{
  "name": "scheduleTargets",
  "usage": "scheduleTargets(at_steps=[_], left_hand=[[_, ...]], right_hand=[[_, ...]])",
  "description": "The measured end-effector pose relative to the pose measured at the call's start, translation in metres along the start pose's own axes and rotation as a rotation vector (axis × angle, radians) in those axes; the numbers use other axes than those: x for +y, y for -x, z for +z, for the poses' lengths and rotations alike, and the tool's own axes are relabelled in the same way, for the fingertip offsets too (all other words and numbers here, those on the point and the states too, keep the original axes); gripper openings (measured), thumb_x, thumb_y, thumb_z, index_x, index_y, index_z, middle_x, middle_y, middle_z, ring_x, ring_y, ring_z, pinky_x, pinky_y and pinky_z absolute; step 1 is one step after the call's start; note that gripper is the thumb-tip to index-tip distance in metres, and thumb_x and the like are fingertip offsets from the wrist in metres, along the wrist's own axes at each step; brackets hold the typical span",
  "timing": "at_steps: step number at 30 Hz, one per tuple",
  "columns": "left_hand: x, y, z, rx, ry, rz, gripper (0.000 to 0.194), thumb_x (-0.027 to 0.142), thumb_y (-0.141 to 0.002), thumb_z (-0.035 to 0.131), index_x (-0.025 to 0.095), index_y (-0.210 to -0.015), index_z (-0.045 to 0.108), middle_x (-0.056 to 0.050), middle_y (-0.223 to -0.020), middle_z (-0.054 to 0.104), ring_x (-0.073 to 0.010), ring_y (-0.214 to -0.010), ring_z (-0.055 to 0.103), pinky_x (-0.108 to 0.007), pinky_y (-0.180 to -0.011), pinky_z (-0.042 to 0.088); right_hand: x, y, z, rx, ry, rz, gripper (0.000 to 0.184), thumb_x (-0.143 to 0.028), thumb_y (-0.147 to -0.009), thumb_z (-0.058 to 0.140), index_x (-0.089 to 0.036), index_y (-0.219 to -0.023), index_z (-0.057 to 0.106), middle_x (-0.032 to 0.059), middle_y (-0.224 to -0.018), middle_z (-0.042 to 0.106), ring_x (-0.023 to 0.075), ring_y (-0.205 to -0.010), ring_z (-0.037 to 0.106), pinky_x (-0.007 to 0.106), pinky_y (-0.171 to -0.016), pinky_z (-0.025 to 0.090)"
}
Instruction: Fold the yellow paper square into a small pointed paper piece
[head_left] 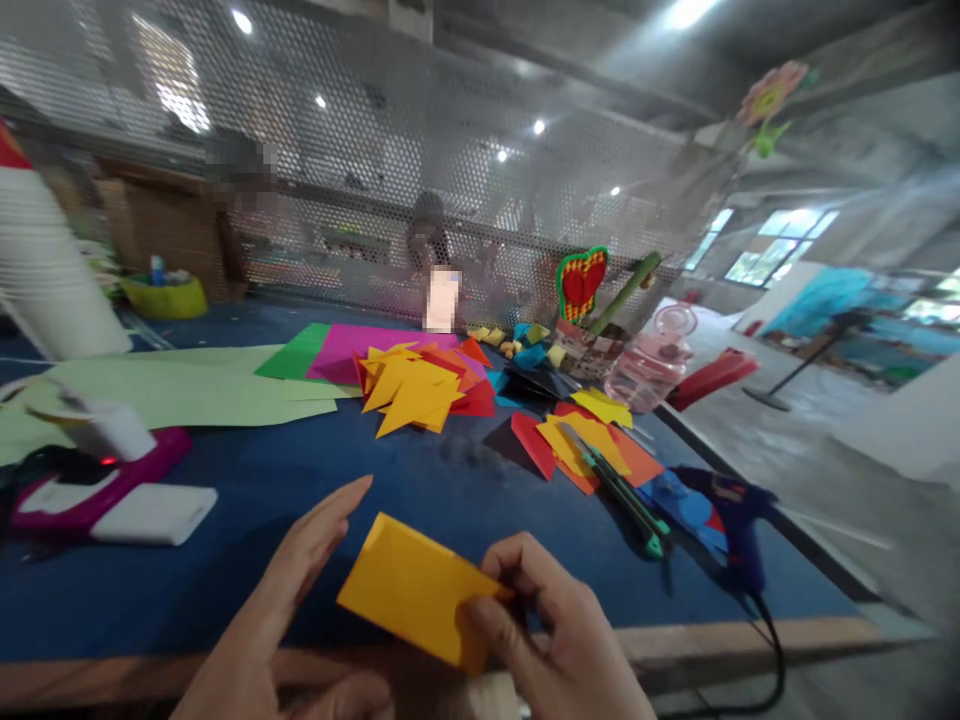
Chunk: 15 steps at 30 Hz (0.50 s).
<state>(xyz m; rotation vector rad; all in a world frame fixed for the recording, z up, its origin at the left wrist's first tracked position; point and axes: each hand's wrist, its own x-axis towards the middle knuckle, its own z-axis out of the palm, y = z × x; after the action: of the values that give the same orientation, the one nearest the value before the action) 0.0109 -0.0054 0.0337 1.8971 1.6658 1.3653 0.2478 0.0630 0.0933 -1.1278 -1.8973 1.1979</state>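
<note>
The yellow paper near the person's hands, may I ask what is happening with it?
The right hand holds the folded yellow paper by one end, between thumb and fingers, near the front edge of the blue table. The left hand is open beside the paper, not gripping it. Farther back lies a pile of yellow and red paper pieces. To the right, a green cutter rests on more paper pieces, with a glue gun beyond it.
</note>
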Motion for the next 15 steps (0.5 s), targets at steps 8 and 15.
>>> scheduleTargets(at_steps=[8, 15], left_hand=[[0.021, -0.036, -0.010, -0.369, 0.636, -0.319, 0.034, 0.036, -0.079, 0.078, 0.034, -0.112, 0.069, 0.002, -0.115, 0.075, -0.0205, -0.109, 0.071, -0.024, -0.090, 0.059], [0.039, -0.065, -0.013, -0.499, 0.723, -0.488, 0.033, 0.051, -0.085, 0.070, 0.022, -0.096, 0.060, 0.000, -0.091, 0.073, -0.0167, -0.085, 0.071, -0.025, -0.074, 0.056]], right_hand=[[0.003, 0.003, 0.005, -0.182, -0.551, 0.115, 0.031, -0.050, -0.094, 0.065, -0.025, -0.095, 0.048, -0.0043, -0.078, 0.054, 0.0077, -0.062, 0.053, 0.017, -0.057, 0.041], [0.001, 0.014, 0.012, 0.037, -0.290, -0.159, 0.031, -0.038, -0.097, 0.049, -0.026, -0.125, 0.054, 0.0104, -0.110, 0.070, 0.0210, -0.096, 0.072, 0.033, -0.083, 0.058]])
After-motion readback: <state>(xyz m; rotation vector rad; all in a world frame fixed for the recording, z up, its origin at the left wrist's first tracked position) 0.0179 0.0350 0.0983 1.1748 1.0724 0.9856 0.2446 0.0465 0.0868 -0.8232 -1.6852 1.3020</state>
